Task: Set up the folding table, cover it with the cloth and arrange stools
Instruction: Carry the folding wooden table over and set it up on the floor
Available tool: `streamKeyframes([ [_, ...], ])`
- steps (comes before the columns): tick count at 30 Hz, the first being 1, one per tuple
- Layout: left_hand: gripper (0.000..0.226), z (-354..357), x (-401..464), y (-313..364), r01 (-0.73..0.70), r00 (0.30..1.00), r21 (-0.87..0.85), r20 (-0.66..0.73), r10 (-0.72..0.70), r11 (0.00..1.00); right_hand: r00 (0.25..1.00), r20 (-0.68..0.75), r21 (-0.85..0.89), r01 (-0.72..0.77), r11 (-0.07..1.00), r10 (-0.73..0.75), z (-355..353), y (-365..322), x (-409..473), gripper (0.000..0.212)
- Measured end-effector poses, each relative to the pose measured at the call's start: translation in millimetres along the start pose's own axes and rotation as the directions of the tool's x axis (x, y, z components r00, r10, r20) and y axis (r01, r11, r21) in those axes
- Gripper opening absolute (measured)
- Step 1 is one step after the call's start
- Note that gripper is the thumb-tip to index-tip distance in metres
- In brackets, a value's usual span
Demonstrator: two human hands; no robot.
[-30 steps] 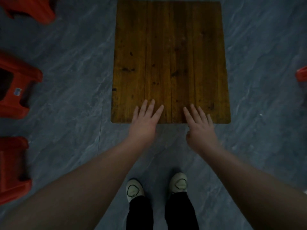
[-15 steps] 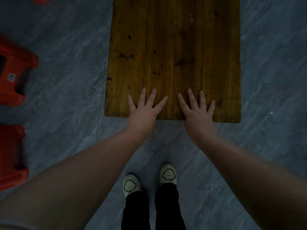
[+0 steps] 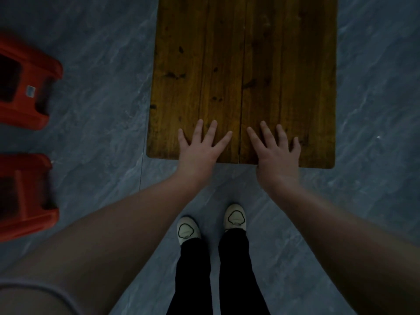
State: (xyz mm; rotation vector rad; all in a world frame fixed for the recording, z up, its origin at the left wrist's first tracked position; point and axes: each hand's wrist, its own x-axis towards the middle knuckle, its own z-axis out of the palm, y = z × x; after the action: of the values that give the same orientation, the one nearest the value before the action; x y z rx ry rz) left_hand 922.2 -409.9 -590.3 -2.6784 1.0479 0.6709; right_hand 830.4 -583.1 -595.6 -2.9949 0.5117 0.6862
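The brown wooden top of the folding table [image 3: 245, 64] fills the upper middle of the view, seen from above. Its legs are hidden beneath it. My left hand [image 3: 200, 148] lies flat on the near edge with its fingers spread, holding nothing. My right hand [image 3: 276, 151] rests flat beside it on the same edge, fingers also apart. Two red plastic stools lie at the left: one [image 3: 25, 87] higher up, another [image 3: 25, 196] closer to me. No cloth is in view.
A grey marbled floor [image 3: 102, 110] surrounds the table. My feet in pale shoes [image 3: 188, 230] stand just short of the table's near edge. Open floor shows to the right of the table.
The view has closed in on the table and both hands have slid further onto its near edge with fingers spread wider. The stools at the far left top and right have left the view.
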Motion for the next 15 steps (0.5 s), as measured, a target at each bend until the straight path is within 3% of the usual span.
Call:
streamKeyframes([
  [10,0.115,31.9,-42.5,-9.7,-0.023,0.996,0.039,0.089,0.02,0.999,0.998,0.049,0.04,-0.028,0.999,0.026,32.9,-35.6,-46.4,0.11],
  [15,0.104,42.0,-37.8,-9.4,-0.049,0.997,-0.01,0.052,0.049,0.999,0.999,0.051,0.056,0.001,0.998,-0.004,37.9,-29.0,-44.8,0.107],
])
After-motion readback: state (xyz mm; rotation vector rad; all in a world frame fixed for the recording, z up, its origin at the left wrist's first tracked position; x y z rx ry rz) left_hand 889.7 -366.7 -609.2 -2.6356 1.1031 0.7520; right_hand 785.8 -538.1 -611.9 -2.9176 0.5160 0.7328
